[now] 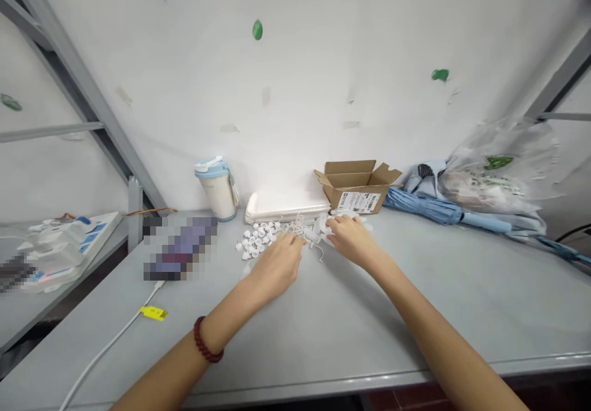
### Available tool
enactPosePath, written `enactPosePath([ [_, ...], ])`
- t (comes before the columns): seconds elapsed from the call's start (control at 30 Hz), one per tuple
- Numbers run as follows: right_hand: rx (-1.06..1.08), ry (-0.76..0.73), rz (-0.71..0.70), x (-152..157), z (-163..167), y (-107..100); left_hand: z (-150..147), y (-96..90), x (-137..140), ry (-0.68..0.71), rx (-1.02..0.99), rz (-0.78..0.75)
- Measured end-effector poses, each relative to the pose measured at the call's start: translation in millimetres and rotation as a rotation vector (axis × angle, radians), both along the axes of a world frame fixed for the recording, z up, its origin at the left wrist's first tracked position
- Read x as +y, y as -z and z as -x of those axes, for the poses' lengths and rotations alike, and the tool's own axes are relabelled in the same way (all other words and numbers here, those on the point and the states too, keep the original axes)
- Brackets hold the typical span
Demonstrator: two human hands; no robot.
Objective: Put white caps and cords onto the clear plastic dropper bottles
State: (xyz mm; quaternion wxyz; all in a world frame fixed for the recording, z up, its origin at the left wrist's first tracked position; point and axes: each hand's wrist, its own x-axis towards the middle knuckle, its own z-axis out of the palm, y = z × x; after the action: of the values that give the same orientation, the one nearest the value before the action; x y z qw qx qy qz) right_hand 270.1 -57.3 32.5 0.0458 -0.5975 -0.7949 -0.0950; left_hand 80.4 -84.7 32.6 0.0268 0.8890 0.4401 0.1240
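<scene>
My left hand (278, 265) is closed, its fingertips at the edge of a tangle of thin white cords (298, 225). What it pinches, if anything, is too small to name. To its left lies a heap of small white caps (258, 237). My right hand (348, 236) curls over a pile of white translucent plastic pieces (319, 225) right of the cords. Its fingertips are bent down among them, and I cannot make out what they grip. Behind both hands rests a stack of flat white packs (289, 207) against the wall.
An open cardboard box (357, 184) stands behind my right hand. A cream tumbler with a blue lid (217, 188) is at the back left, near a phone (182, 251) on a white cable (104, 349). A folded blue umbrella (425, 207) and plastic bags (498, 165) lie at right.
</scene>
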Motion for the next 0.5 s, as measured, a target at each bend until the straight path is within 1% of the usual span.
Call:
enactPosePath([
  [0.07, -0.001, 0.003, 0.006, 2, -1, 2, -16, 1.5, 7, 0.032, 0.127, 0.013],
  [0.17, 0.0, -0.002, 0.021, 5, -3, 7, -32, 7.3, 16, 0.08, 0.145, 0.03],
  [0.27, 0.011, -0.02, 0.045, 8, -5, 12, -34, 15.4, 21, 0.097, 0.087, 0.057],
  [0.37, 0.036, -0.04, 0.07, 8, -4, 16, -28, 20.3, 21, 0.098, -0.002, 0.089],
  [0.5, 0.101, -0.055, 0.08, 5, -2, 18, -15, 15.2, 23, 0.028, -0.188, 0.094],
])
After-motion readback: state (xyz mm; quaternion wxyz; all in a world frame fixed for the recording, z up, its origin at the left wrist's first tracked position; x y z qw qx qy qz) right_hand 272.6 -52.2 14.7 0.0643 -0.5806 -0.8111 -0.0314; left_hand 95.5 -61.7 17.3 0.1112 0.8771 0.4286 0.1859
